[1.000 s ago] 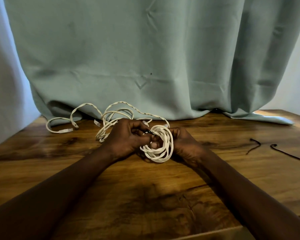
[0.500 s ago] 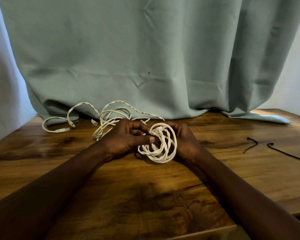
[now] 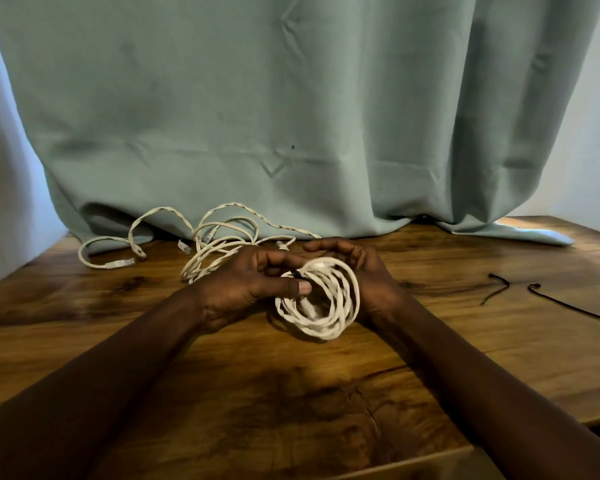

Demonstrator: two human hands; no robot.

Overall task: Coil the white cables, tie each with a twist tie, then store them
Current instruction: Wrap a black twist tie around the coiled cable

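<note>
Near the middle of the table, toward its back edge: a coiled white cable, several loops standing roughly upright, lower rim touching or just above the wood, hard to tell which. Held between both hands. Left hand closed around the coil's left side, thumb lying across the front of the loops, fingers curled over the top beside a small dark spot on the coil, possibly a twist tie, too small to tell. Right hand cupped behind and against the coil's right side, fingers bent over the top, partly spread, not fully clenched. Both forearms reaching in from the table's front edge.

Behind the left hand, toward the back left corner: loose white cables, uncoiled, tangled in wide loops, connector ends lying on the wood, some loops touching the hem of a pale green curtain hanging along the back edge and pooling on the table.

Well apart, near the right edge: two thin black twist ties, lying flat, untouched, one running off the right side of the view.
</note>
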